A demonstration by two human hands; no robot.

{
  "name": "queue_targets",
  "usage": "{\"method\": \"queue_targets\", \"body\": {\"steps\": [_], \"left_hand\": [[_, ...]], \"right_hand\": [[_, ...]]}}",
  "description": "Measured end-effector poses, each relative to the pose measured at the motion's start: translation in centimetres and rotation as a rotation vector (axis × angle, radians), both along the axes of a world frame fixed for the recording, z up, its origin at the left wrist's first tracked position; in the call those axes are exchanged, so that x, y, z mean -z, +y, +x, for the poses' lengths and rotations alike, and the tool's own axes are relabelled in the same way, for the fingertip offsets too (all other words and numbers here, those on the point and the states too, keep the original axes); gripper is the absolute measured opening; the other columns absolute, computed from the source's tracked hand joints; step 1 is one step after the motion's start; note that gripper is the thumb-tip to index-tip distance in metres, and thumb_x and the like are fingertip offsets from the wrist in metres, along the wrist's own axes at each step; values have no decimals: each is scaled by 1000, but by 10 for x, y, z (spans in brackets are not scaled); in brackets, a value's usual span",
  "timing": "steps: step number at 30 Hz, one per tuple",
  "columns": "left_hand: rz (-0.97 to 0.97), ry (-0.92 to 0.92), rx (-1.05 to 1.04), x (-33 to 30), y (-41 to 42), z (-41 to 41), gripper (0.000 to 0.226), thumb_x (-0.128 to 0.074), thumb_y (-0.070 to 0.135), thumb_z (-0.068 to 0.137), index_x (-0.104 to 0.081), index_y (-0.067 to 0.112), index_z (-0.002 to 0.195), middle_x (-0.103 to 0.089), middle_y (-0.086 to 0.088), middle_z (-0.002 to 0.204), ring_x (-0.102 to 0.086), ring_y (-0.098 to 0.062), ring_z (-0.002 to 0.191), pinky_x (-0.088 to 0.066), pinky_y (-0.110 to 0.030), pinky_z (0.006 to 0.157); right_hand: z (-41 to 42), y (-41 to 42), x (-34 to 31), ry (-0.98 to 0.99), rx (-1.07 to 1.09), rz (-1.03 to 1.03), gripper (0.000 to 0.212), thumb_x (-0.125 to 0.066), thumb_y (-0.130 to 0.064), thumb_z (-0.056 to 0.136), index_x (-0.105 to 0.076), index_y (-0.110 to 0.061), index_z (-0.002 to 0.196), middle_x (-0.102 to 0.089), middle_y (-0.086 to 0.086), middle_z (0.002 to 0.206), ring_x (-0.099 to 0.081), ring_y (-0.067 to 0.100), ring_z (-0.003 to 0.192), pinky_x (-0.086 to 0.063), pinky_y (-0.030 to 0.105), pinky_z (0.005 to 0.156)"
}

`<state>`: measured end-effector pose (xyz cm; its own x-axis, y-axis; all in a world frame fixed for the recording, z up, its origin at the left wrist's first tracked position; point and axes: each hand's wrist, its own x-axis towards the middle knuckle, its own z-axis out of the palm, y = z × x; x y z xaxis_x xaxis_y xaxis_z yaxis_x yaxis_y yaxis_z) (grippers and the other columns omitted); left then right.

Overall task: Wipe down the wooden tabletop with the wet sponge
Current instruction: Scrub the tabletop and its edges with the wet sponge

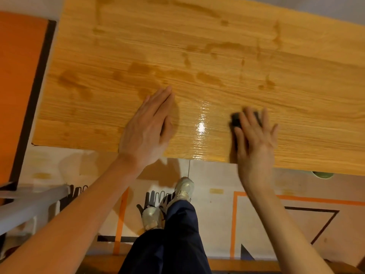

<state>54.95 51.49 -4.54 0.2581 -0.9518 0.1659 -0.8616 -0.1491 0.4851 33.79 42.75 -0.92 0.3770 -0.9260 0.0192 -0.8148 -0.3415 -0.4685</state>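
Head view: my right hand (254,139) presses the dark sponge (237,120) flat against the wooden desk (217,36), close to the near edge and right of centre. The fingers lie spread and nearly straight over the sponge; they press it down, they do not curl round it. The sponge is motion-blurred and mostly covered, so its full outline cannot be read. My left hand (147,128) rests flat on the desk, fingers straight and together, holding nothing, near the same edge and left of the sponge. A glossy wet patch (201,125) lies between the two hands. Darker damp streaks (138,74) mark the middle and far part of the desk. My shoes (183,189) stand on the patterned floor (217,214) below the near edge.

Risks, as judged:
- Sponge held by pressure only: a quick stroke toward the near edge could slide it off onto the floor.
- Left palm sits beside the wet film: it could slip under load.
- Excess water could run over the near edge.
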Motion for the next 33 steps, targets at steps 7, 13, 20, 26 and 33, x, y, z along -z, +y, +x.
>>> {"method": "queue_targets", "body": {"steps": [7,13,20,26,33], "left_hand": [[-35,-6,3,-1,2,0,47,-47,6,103,-44,-1,149,-40,-12,158,-36,-24,149,-30,-45,123],[103,34,7,-4,0,2,52,-39,20,104,-35,8,155,-30,-3,165,-22,-12,154,-11,-29,128],[80,39,12,-2,-1,3,52,-45,16,102,-38,3,152,-33,-9,163,-27,-21,153,-13,-34,128],[146,79,20,-8,-2,1,53,-39,19,103,-36,4,154,-29,-8,164,-21,-18,155,-13,-35,128],[174,126,-66,-18,-21,9,51,-39,23,107,-32,10,157,-25,2,165,-18,-10,154,-3,-20,126]], "right_hand": [[69,9,12,-67,-32,-48,36,-47,-12,101,-52,-2,135,-46,13,146,-29,28,144,-14,38,123],[45,-22,12,-21,-341,-61,37,-49,-17,101,-51,-7,137,-46,7,147,-24,21,145,1,34,124],[-3,-58,2,23,55,-64,37,-42,-8,100,-50,2,135,-44,16,147,-27,30,144,-2,33,122],[101,-27,20,31,-355,-94,50,-56,-4,94,-42,-2,142,-37,14,152,-26,30,145,-12,41,123],[-7,-75,6,13,-86,7,38,-43,-11,102,-47,-4,140,-40,8,151,-22,24,147,-5,36,123]]}}
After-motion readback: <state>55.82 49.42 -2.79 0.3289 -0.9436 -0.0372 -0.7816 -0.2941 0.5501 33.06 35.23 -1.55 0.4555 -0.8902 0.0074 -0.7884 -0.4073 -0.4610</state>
